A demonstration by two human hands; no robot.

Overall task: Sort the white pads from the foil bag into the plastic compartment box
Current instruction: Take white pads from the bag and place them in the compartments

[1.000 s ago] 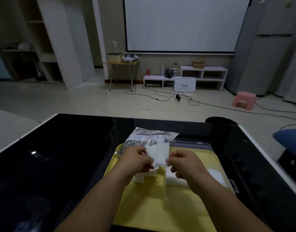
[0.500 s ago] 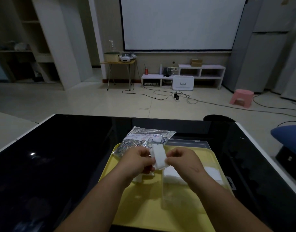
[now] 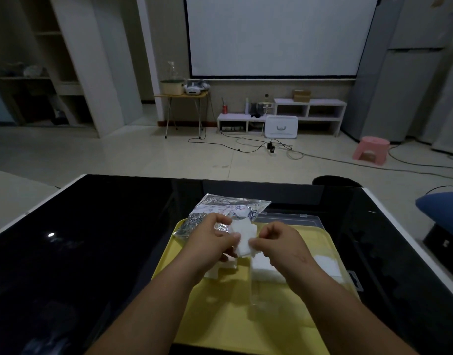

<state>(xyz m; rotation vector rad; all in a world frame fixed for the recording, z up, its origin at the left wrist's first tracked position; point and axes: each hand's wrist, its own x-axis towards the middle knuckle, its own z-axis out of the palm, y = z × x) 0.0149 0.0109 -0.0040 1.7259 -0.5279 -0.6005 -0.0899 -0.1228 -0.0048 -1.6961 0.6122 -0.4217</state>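
Since a second ago both hands have dropped a little toward the tray, and the white pad (image 3: 242, 238) pinched between them now looks crumpled and split into offset layers rather than one flat rectangle. Fingers of the left hand (image 3: 212, 238) are clamped on its 9 o'clock edge, and fingers of the right hand (image 3: 278, 242) are clamped on its 3 o'clock edge, so the pad hangs in the air above the clear plastic compartment box (image 3: 307, 221). More white pads lie in the box: one stack (image 3: 266, 269) just under the right hand, another (image 3: 326, 263) at 3 o'clock of it, and a third (image 3: 224, 267) below the left hand. At 11 o'clock of the held pad the foil bag (image 3: 225, 207) rests half on the yellow tray (image 3: 220, 324), half on the glossy black table (image 3: 92, 239). Box and tray sit together on that table. Beyond, at 12 o'clock, a projector screen (image 3: 279, 34) fills the far wall, with a pink stool (image 3: 371, 149) at 2 o'clock.
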